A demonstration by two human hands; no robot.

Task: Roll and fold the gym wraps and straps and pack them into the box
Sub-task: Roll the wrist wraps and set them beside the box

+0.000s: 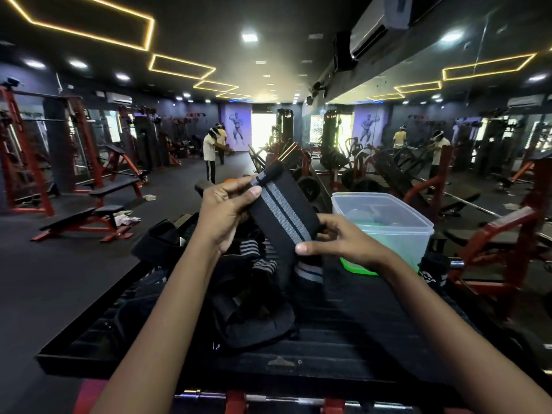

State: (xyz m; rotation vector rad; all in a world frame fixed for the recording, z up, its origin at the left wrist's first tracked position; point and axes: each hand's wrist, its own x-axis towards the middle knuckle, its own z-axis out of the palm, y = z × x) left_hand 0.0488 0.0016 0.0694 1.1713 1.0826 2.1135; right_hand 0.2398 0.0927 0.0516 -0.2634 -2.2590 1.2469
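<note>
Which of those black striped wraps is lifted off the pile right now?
The wrap with the grey stripes, pinched between the left hand and right hand. The other striped wraps lie in the heap on the black platform.

A: Left hand (222, 212)?
B: Raised, forearm reaching up from lower left, thumb and fingers pinching the upper end of the wrap (282, 207).
A: Right hand (337, 242)?
B: Lower, forearm coming in from lower right, thumb on top, fingers curled under, pinching the wrap's lower end.
</note>
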